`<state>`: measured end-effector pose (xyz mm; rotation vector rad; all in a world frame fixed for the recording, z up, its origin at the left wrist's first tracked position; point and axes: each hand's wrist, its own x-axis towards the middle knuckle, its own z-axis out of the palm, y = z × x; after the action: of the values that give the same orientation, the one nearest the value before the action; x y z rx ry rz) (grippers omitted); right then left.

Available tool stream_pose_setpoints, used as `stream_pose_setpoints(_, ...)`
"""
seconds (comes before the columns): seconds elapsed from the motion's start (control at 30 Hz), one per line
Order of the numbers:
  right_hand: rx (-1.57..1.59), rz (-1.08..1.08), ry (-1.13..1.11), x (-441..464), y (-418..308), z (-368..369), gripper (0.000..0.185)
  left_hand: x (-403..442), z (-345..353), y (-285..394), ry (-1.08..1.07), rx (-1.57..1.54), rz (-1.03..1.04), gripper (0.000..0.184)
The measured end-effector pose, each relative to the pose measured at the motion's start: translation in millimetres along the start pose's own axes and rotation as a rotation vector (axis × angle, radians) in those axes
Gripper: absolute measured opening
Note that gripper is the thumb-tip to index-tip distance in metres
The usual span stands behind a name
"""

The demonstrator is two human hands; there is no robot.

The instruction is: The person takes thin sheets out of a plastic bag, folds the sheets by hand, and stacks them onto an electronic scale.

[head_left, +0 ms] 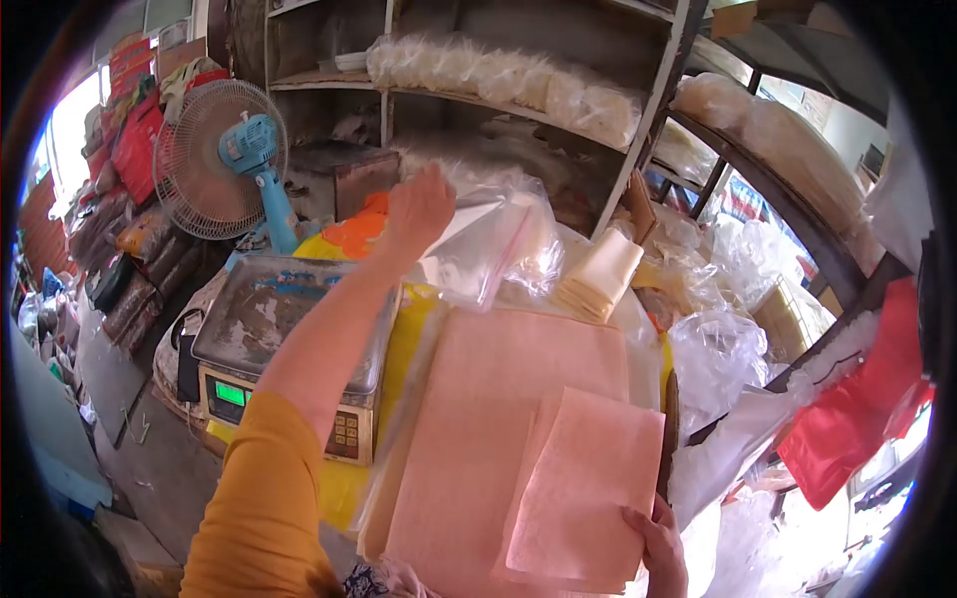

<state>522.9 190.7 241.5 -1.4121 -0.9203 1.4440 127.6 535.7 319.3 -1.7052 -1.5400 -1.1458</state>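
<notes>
My left hand (421,207) reaches across to the far side of the table, its fingers closed at the edge of a clear plastic bag (477,257). The fingertips are partly hidden. A pink line runs along one side of the bag. Nearer to me, my right hand (660,546) grips the lower right corner of a small stack of thin pink sheets (588,478), thumb on top. Under that stack lies a larger layer of pink sheets (478,399). A folded cream-coloured bundle (604,275) rests beyond them, right of the bag.
A digital scale (289,329) with a worn metal pan stands left of the sheets, under my left forearm. Behind it are a blue fan (257,149) and an orange item (357,227). Shelves hold packed clear bags (498,75). Crumpled plastic (718,359) and a red bag (847,419) are at right.
</notes>
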Motion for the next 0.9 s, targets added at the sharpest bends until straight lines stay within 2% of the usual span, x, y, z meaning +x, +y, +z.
stream_pose_setpoints(0.03,0.006,-0.007,-0.002,2,1,0,0.068,14,-27,11,0.064,-0.105,-0.015,0.013)
stream_pose_setpoints(0.1,-0.494,-0.388,0.208,6,-3,3,0.071,32,-74,29,0.088,-0.142,0.014,0.015)
stream_pose_setpoints(0.13,-0.487,-0.395,0.21,3,-7,3,0.071,39,-96,38,0.105,-0.184,0.037,0.017)
stream_pose_setpoints(0.17,-0.675,-0.492,0.378,-2,-13,2,0.075,43,-118,48,0.111,-0.185,0.043,0.017)
stream_pose_setpoints(0.2,-0.864,-0.584,0.55,-6,-22,3,0.079,42,-140,58,0.13,-0.194,0.158,0.015)
stream_pose_setpoints(0.23,-0.808,-0.667,0.499,-16,-43,21,0.081,39,-160,67,0.144,-0.202,0.273,0.014)
stream_pose_setpoints(0.27,-0.752,-0.745,0.446,-28,-68,47,0.083,34,-178,76,0.141,-0.203,0.277,0.014)
stream_pose_setpoints(0.37,-0.75,-0.977,0.334,-40,-118,105,0.099,17,-229,105,0.104,-0.089,0.546,0.009)
stream_pose_setpoints(0.4,-0.702,-1.072,0.296,-38,-129,121,0.104,9,-249,114,0.103,-0.089,0.548,0.009)
stream_pose_setpoints(0.47,-0.643,-1.075,0.316,-43,-151,152,0.109,-1,-286,127,0.075,-0.113,0.732,0.009)
stream_pose_setpoints(0.5,-0.646,-1.079,0.319,-42,-159,157,0.109,-3,-300,130,0.08,-0.114,0.732,0.009)
stream_pose_setpoints(0.57,-0.598,-1.034,0.396,-33,-166,163,0.084,-6,-325,129,0.051,-0.111,0.787,0.009)
stream_pose_setpoints(0.6,-0.606,-1.043,0.396,-26,-165,158,0.084,-5,-337,126,0.062,-0.112,0.78,0.009)
stream_pose_setpoints(0.67,-0.631,-0.907,0.205,-14,-164,139,0.047,1,-354,118,-0.063,-0.02,0.841,0.009)
stream_pose_setpoints(0.7,-0.633,-0.91,0.2,-18,-162,135,0.047,6,-358,113,-0.062,-0.017,0.836,0.009)
stream_pose_setpoints(0.77,-0.413,-0.699,-0.248,-30,-151,130,0.022,19,-358,103,-0.102,0.087,0.828,0.01)
stream_pose_setpoints(0.8,-0.415,-0.69,-0.249,-36,-144,130,0.022,28,-349,100,-0.11,0.082,0.824,0.01)
stream_pose_setpoints(0.87,-0.287,-0.409,-0.421,-46,-131,132,0.026,37,-317,103,0.547,0.257,0.832,0.021)
stream_pose_setpoints(0.9,-0.226,-0.377,-0.399,-52,-126,137,0.024,28,-307,109,0.542,0.253,0.832,0.021)
